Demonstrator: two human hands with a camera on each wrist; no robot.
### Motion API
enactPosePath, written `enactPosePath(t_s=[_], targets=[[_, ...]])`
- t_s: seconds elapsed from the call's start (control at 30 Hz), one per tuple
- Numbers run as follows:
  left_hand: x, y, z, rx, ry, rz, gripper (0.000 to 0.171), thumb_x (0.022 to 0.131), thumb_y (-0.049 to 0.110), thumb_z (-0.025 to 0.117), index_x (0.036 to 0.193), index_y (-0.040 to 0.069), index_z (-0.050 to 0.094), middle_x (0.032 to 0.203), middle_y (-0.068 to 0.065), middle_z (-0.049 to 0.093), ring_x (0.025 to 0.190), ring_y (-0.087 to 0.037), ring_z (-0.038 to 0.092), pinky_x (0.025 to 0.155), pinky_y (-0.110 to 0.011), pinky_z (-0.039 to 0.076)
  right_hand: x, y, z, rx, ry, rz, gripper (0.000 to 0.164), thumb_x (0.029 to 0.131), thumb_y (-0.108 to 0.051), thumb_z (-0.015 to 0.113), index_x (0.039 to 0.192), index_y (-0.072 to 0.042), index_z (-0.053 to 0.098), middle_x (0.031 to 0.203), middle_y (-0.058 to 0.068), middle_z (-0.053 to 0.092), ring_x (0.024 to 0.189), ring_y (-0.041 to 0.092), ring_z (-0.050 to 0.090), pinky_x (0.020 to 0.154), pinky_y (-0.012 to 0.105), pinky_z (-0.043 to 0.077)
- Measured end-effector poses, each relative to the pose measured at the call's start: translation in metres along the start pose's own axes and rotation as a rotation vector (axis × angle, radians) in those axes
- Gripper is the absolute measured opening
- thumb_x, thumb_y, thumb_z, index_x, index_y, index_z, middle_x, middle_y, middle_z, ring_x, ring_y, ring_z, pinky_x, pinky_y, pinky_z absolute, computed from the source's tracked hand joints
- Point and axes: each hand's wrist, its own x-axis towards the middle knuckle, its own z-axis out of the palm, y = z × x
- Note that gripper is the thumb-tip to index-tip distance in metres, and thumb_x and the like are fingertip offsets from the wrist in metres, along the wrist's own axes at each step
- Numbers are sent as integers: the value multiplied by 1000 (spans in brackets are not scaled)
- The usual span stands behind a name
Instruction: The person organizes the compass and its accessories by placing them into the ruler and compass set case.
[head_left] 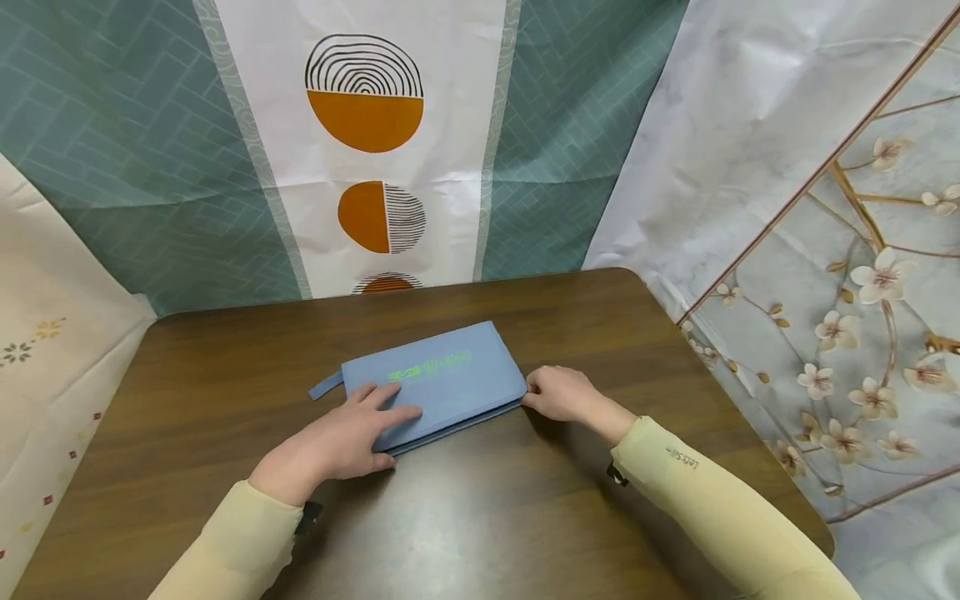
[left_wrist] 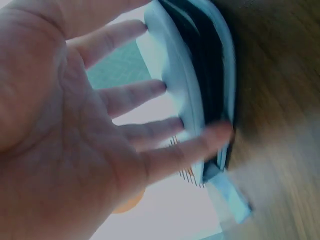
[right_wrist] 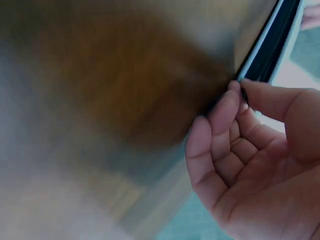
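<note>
A flat blue zippered pouch [head_left: 442, 362] with green lettering lies on the brown table, a short strap loop [head_left: 327, 384] sticking out at its left end. My left hand [head_left: 348, 437] rests on the pouch's left part with fingers spread. In the left wrist view, its fingertips touch the cover, and one finger reaches over the dark zipper band [left_wrist: 210, 75]. At the right corner, my right hand [head_left: 561, 394] pinches the zipper's end between thumb and fingertips. The fingers largely hide the pinched spot in the right wrist view, where the dark zipper band [right_wrist: 275, 47] runs up from it.
The wooden table [head_left: 465, 525] has a rounded far right corner. Behind it hangs a green and white curtain [head_left: 555, 167] with orange shapes. A floral cloth [head_left: 847, 333] hangs along the right side, and a pale patterned cloth [head_left: 52, 400] along the left.
</note>
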Motion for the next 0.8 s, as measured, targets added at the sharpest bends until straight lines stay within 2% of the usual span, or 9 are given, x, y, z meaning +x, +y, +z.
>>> enactPosePath(t_s=[0.03,0.13,0.23,0.33,0.4,0.5,0.6,0.67,0.8], targets=[[-1,1,1,-1,-3,12,71,93,19,90,158,20,62,172,-27,36,156,-60,31,107,-70,52,8,6,-1,-7,-8,37,39,104,-31,72,69,-23,58,64,-5,54,60,16,52,56,37,41],[-1,4,4,6,-3,56,72,90,4,88,155,19,63,170,-27,39,155,-58,34,107,-69,52,37,41,10,-33,23,64,38,104,-31,68,69,-25,56,63,-5,53,58,16,51,54,36,39],[-1,9,7,35,6,108,76,86,-10,81,154,19,65,167,-25,44,151,-57,40,104,-66,54,57,56,11,-63,19,105,39,105,-30,66,68,-23,54,62,-4,52,58,17,52,53,36,40],[1,11,9,94,55,157,80,83,-15,80,152,23,67,162,-20,53,143,-51,49,99,-62,56,69,58,8,-77,31,114,39,105,-28,65,68,-22,53,62,-3,51,58,17,49,52,36,38],[3,8,11,153,113,179,80,82,-13,83,150,26,70,159,-16,57,138,-48,54,99,-64,56,72,51,2,-83,29,126,39,105,-27,65,70,-21,52,63,-3,49,60,17,48,53,37,37],[8,-1,15,222,190,191,76,83,-2,91,149,31,71,160,-14,58,141,-47,55,106,-73,50,68,29,-16,-92,21,154,38,106,-24,64,71,-19,51,65,0,49,63,20,48,55,39,37],[14,-9,21,235,215,180,73,88,10,94,152,34,68,165,-15,53,150,-53,47,111,-82,40,64,7,-35,-91,3,192,37,106,-21,65,71,-14,54,68,3,52,67,23,51,58,41,40],[16,-13,23,229,218,174,73,90,16,94,155,35,66,167,-16,51,152,-56,44,112,-85,36,70,13,-33,-94,32,172,34,105,-20,65,72,-16,57,69,2,53,68,22,52,59,41,41],[21,-18,23,244,232,164,77,90,22,95,158,37,63,167,-14,51,150,-55,46,111,-82,40,93,48,-8,-85,94,92,36,105,-26,65,70,-22,56,67,-3,53,64,19,50,56,39,41]])
